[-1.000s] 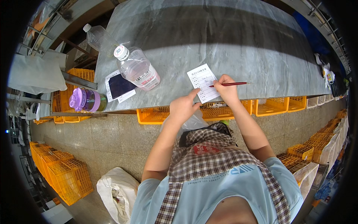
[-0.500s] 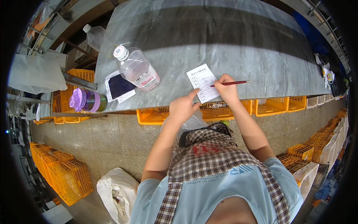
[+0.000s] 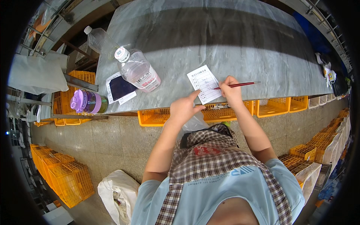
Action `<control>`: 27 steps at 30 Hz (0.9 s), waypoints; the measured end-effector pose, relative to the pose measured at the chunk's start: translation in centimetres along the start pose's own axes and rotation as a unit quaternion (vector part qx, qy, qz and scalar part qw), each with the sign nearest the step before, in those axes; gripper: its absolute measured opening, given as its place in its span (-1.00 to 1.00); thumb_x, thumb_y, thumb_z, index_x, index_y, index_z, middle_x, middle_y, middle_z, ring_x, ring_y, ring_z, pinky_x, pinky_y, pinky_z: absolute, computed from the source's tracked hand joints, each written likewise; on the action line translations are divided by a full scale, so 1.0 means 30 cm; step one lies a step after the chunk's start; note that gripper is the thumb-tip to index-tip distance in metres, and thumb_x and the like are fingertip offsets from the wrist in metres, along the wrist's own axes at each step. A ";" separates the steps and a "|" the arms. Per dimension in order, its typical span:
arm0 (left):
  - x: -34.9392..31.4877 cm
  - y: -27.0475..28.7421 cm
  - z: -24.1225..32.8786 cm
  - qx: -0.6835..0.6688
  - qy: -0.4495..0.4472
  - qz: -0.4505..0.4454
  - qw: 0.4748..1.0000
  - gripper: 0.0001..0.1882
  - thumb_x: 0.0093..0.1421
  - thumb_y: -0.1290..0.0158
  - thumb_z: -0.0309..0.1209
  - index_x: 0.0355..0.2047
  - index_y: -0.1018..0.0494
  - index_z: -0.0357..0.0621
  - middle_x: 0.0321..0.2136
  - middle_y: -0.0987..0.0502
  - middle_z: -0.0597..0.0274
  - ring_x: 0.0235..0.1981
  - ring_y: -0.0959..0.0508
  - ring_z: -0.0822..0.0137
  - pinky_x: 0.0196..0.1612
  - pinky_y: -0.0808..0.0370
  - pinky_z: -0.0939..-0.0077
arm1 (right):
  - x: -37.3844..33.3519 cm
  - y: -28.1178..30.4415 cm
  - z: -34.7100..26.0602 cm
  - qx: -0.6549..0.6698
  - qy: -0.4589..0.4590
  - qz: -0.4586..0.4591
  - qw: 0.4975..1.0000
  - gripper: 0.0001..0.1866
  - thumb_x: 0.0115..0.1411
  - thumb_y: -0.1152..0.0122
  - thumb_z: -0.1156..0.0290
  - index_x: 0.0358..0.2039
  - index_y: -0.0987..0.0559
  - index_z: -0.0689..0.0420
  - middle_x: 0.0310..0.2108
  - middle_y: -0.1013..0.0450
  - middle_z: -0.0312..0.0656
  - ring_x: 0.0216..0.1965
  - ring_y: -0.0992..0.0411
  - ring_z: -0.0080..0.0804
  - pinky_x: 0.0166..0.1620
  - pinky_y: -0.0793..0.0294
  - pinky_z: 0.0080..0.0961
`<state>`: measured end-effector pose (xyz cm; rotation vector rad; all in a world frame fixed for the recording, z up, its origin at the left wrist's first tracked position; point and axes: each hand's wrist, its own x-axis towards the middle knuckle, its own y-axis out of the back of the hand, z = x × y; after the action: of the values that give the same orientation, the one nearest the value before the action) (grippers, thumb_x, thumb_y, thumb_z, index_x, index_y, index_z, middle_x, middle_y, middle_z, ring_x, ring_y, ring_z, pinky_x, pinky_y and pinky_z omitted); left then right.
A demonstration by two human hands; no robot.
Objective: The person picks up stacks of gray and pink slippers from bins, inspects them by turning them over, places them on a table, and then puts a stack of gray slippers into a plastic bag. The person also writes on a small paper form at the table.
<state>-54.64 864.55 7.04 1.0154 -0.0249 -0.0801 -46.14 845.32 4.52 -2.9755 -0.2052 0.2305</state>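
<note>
A small white printed form (image 3: 198, 78) with handwriting in its rows lies near the front edge of the grey marbled table (image 3: 180, 56). My right hand (image 3: 230, 90) is closed round a dark red pen (image 3: 243, 84), its tip at the form's right half. My left hand (image 3: 183, 108) rests at the table edge with the index finger touching the form's left side and the thumb apart; it holds nothing. To the left stands a big clear bottle (image 3: 140, 69) with a white cap, beside a dark phone-like slab (image 3: 122, 88) lying on more paper slips (image 3: 128, 98).
A purple-lidded drinking bottle (image 3: 88, 101) sits at the table's left corner, and another clear bottle (image 3: 98, 39) farther back. Yellow crates (image 3: 153, 117) stand below the table edge, with more crates (image 3: 69, 178) on the floor at left. A white sack (image 3: 118, 193) is near me.
My right hand and the pen have shifted slightly right and down across the form. Fresh handwriting seems to show there. My left hand has hardly moved.
</note>
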 end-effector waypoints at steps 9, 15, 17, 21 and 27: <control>0.004 0.002 0.010 0.002 0.008 0.008 1.000 -0.44 -0.03 -0.17 -0.03 -0.01 -0.42 0.07 -0.59 -0.53 0.11 -0.50 -0.55 0.09 -0.46 -0.45 0.28 | 0.004 0.004 0.035 -0.169 0.087 -0.016 0.982 -0.75 0.00 -0.18 0.52 -0.68 -0.29 0.15 -0.69 -0.23 -0.41 -0.59 -0.15 -0.69 -0.55 -0.16 -0.63; 0.004 -0.003 0.009 -0.001 0.010 0.012 1.000 -0.47 0.00 -0.15 -0.04 -0.02 -0.42 0.10 -0.57 -0.54 0.11 -0.49 -0.55 0.10 -0.45 -0.46 0.27 | 0.006 0.011 0.036 -0.159 0.087 -0.017 0.983 -0.76 0.02 -0.16 0.54 -0.66 -0.29 0.15 -0.68 -0.23 -0.41 -0.59 -0.14 -0.70 -0.55 -0.15 -0.63; 0.004 -0.003 0.008 -0.002 0.012 0.009 1.000 -0.48 0.01 -0.14 -0.04 -0.02 -0.43 0.10 -0.56 -0.54 0.11 -0.48 -0.56 0.10 -0.45 -0.46 0.27 | -0.007 0.014 0.031 -0.130 0.067 -0.021 0.989 -0.75 0.05 -0.15 0.54 -0.65 -0.27 0.13 -0.69 -0.23 -0.42 -0.62 -0.14 -0.71 -0.57 -0.13 -0.66; 0.004 -0.003 0.007 0.001 0.021 -0.004 1.000 -0.48 0.01 -0.14 -0.05 -0.02 -0.42 0.09 -0.54 -0.55 0.10 -0.46 -0.56 0.09 -0.45 -0.46 0.27 | -0.032 0.021 0.024 -0.132 0.068 -0.050 0.988 -0.72 0.07 -0.14 0.56 -0.65 -0.25 0.10 -0.72 -0.23 -0.42 -0.69 -0.13 -0.74 -0.62 -0.09 -0.69; 0.007 -0.004 0.004 0.000 0.009 0.007 1.000 -0.48 0.01 -0.14 -0.04 -0.02 -0.42 0.09 -0.53 -0.55 0.09 -0.46 -0.56 0.08 -0.45 -0.46 0.26 | -0.029 0.022 0.027 -0.149 0.071 -0.050 0.985 -0.73 0.03 -0.13 0.57 -0.67 -0.25 0.11 -0.70 -0.21 -0.43 -0.63 -0.11 -0.73 -0.58 -0.11 -0.67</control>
<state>-54.44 864.37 6.99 1.0167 -0.0157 -0.0583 -47.05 844.65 3.75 -3.2482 -0.4029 -0.0281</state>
